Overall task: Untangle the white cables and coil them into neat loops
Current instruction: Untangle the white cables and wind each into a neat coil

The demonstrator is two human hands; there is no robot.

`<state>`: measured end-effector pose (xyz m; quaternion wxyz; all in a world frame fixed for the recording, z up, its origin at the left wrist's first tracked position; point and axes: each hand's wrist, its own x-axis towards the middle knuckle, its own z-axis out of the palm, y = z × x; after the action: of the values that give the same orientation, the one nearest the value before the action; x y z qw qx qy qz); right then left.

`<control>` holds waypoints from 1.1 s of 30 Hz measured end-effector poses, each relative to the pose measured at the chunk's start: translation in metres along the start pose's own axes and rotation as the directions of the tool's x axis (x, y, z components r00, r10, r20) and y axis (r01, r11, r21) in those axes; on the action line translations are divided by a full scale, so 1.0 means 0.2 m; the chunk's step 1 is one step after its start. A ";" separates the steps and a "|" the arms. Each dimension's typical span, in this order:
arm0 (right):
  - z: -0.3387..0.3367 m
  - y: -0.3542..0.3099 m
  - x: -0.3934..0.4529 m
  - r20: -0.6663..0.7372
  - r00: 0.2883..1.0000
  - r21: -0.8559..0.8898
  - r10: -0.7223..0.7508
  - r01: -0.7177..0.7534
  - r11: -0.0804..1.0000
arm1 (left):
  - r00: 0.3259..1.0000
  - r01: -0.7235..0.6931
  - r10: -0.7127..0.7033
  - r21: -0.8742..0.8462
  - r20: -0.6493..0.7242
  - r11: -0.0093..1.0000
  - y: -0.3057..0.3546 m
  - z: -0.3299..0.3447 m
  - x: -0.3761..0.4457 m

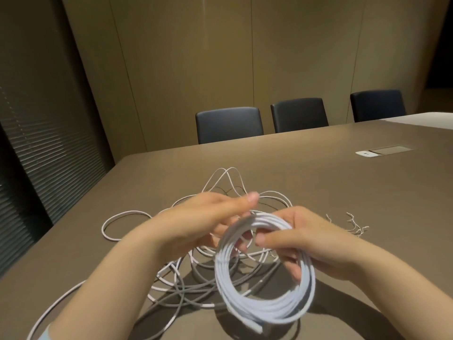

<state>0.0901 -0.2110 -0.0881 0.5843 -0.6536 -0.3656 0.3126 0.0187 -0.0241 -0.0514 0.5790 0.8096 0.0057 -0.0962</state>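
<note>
Both hands are working above the table in the head view. Her or his right hand (316, 244) is gripping a round coil of white cable (264, 273), fingers curled through the ring and thumb pressing on its top, while the coil is hanging just below that palm. Just beside it, the left hand (208, 222) is reaching across the coil's upper edge; its fingers are blurred, so I cannot tell whether they are pinching a strand or merely touching.

Beneath and beyond both hands, a loose tangle of thin white cable (171, 278) is sprawling over the brown table top (343, 187), with one loop trailing out past the left wrist.

To wind well, I would judge, the right hand should be holding the ring steady while the left is feeding each new turn at the same width, drawing slack gently so no knot is tightening below.

Further right of the right hand, some small twisted wire ties (353, 223) are lying. Beyond, three dark chairs (229, 125) are standing against a panelled wall.
</note>
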 end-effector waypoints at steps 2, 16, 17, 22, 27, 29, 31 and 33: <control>0.02 0.02 0.01 0.015 1.000 -0.055 0.018 -0.017 0.998 | 0.999 -0.018 0.016 0.098 0.029 0.995 -0.03 0.04 0.01; -0.01 0.05 0.05 -0.292 0.955 0.199 0.055 0.004 0.980 | 0.981 -0.095 0.022 -0.381 -0.193 0.919 -0.05 -0.04 0.06; -0.01 0.05 0.05 -0.308 0.950 0.155 0.041 0.008 0.988 | 0.987 -0.067 0.010 -0.352 -0.162 0.933 -0.05 -0.05 0.05; -0.03 0.05 0.04 -0.244 0.970 0.027 -0.002 0.009 1.000 | 0.994 -0.026 0.004 -0.212 -0.105 0.977 -0.06 -0.04 0.05; -0.11 0.03 0.04 -0.302 0.953 -0.007 0.010 -0.012 1.000 | 0.984 -0.112 0.072 -0.247 -0.166 0.963 -0.10 -0.02 0.09; -0.21 0.06 0.05 -0.488 0.873 -0.054 0.006 -0.037 0.998 | 0.976 -0.126 0.074 -0.261 -0.203 0.957 -0.11 -0.01 0.09; -0.34 0.13 0.07 -0.668 0.741 -0.318 -0.070 -0.200 0.927 | 0.970 -0.125 0.055 -0.292 -0.237 0.948 -0.11 -0.01 0.10; -0.45 0.20 0.07 -0.725 0.679 -0.514 -0.115 -0.423 0.746 | 0.965 -0.117 0.034 -0.313 -0.260 0.943 -0.12 -0.01 0.11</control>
<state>0.1776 -0.2489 -0.1158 0.3852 -0.9113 -0.1309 -0.0627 0.0373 -0.0166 -0.0767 0.7025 0.7082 0.0633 0.0316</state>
